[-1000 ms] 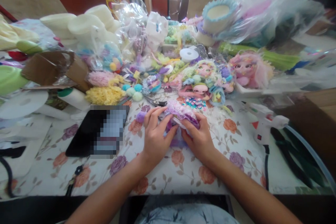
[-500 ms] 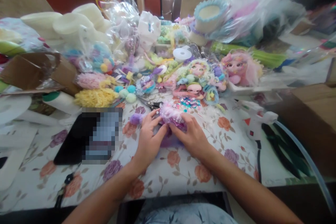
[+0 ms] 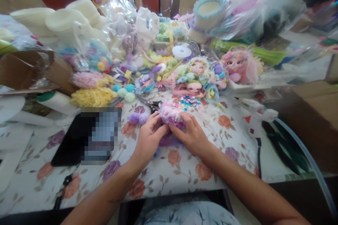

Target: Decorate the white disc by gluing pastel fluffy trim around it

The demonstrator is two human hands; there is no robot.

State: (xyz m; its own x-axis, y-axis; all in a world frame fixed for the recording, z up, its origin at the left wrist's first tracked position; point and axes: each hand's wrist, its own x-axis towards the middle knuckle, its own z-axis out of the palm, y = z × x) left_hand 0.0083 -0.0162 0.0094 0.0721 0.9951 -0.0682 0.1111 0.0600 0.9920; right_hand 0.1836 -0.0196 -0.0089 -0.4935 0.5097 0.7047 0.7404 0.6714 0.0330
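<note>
At the centre of the frame, the left hand (image 3: 150,135) and right hand (image 3: 194,133) pinch opposite sides of a lilac frilly piece (image 3: 171,114) above the flowered surface (image 3: 182,181); scissors (image 3: 153,105) and purple pompoms (image 3: 138,118) lie just up-left of it; a glue gun (image 3: 256,117) lies at the frame's right.
</note>
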